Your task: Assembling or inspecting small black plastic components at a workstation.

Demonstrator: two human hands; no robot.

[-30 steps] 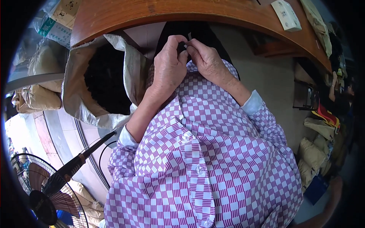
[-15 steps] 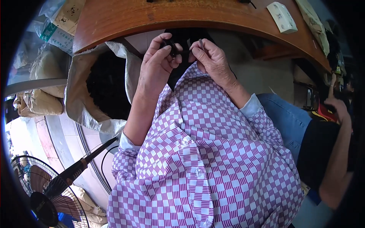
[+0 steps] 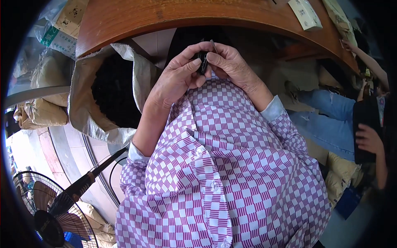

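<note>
Above my lap, just short of the table edge, both hands meet around a small black part (image 3: 202, 63). My left hand (image 3: 178, 76) is closed, pinching the part between thumb and fingers. A thin, flat, greyish strip (image 3: 213, 45) pokes up from between the thumb and forefinger of my right hand (image 3: 233, 66); it looks like a small blade, but most of it is hidden. The fingers of my right hand touch the black part's right side. To the left, an open white woven sack (image 3: 82, 93) holds a dark mass of black pieces (image 3: 113, 93).
A wooden table (image 3: 136, 22) curves across the top, bearing a white box (image 3: 305, 15). A standing fan (image 3: 49, 211) is at lower left. Tan bags (image 3: 47, 111) lie beyond the sack. At right is another person in blue jeans (image 3: 331, 124), near a blue bin (image 3: 347, 202).
My hands have come together, bringing the strip in my right hand up to the black part. The person at right has shifted, with the legs now stretched further into view.
</note>
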